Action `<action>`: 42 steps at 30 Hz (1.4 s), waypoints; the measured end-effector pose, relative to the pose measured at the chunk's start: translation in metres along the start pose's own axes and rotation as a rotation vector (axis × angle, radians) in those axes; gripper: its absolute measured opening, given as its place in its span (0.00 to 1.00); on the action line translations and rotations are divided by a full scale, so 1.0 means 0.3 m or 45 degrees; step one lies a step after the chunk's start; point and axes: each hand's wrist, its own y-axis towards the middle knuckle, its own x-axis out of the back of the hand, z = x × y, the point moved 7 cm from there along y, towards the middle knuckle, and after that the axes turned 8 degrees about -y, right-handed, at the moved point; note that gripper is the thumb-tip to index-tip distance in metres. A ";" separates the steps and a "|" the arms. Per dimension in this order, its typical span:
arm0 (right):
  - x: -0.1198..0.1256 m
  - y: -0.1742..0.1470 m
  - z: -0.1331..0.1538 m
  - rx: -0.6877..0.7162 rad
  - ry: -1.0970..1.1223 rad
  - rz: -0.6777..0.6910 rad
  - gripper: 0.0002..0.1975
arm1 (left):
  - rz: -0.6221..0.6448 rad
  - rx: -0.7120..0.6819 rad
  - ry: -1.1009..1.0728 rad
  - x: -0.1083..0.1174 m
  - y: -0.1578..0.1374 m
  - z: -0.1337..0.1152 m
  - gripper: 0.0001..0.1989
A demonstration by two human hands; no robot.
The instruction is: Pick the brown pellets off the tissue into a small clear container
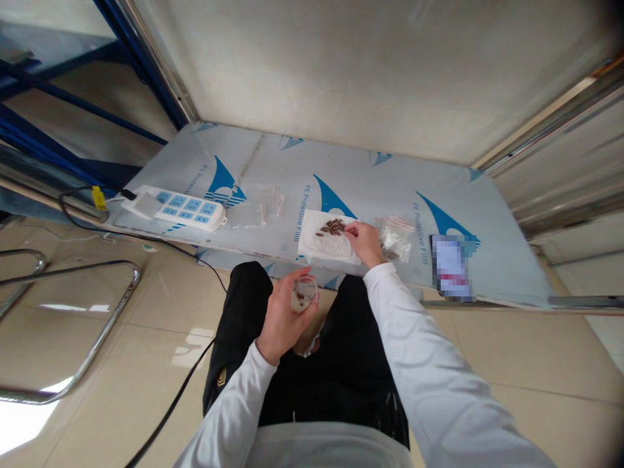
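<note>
My left hand [283,318] holds a small clear plastic cup [305,294] above my lap, with a few small brown pieces inside it. On the bench, a white paper tissue [329,248] carries a pile of slender brown pieces [333,226], too small to name surely. My right hand [363,242] reaches over the tissue's right side, fingertips pinched at the edge of the pile. Whether a piece is between those fingertips I cannot make out. Just right of that hand lies a clear zip bag [397,240] with dark contents.
A white power strip [188,208] with a plugged-in adapter lies on the bench's left. Thin clear bags [251,213] are beside it. A phone [451,268] lies near the right front edge. A black cable [170,240] hangs off the bench, and a metal-framed chair [97,338] stands at left.
</note>
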 end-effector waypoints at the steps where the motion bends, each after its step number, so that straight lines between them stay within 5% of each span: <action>1: 0.003 0.001 -0.004 -0.005 0.007 0.005 0.07 | 0.002 -0.001 0.001 -0.001 0.000 0.001 0.25; 19: 0.047 0.003 0.014 -0.214 0.005 -0.024 0.03 | 0.018 -0.011 0.016 -0.004 0.001 0.008 0.24; 23: 0.177 -0.133 0.139 -0.180 0.123 -0.108 0.05 | 0.016 -0.028 0.040 -0.004 0.008 -0.012 0.23; 25: 0.242 -0.248 0.253 -0.020 0.431 -0.173 0.07 | 0.026 -0.045 0.035 -0.009 0.011 -0.028 0.23; 29: 0.270 -0.444 0.419 0.128 0.741 -0.169 0.04 | 0.041 -0.105 0.000 -0.023 0.011 -0.064 0.24; 42: 0.289 -0.528 0.500 0.314 0.282 -0.251 0.05 | 0.025 -0.181 -0.034 -0.006 0.000 -0.108 0.21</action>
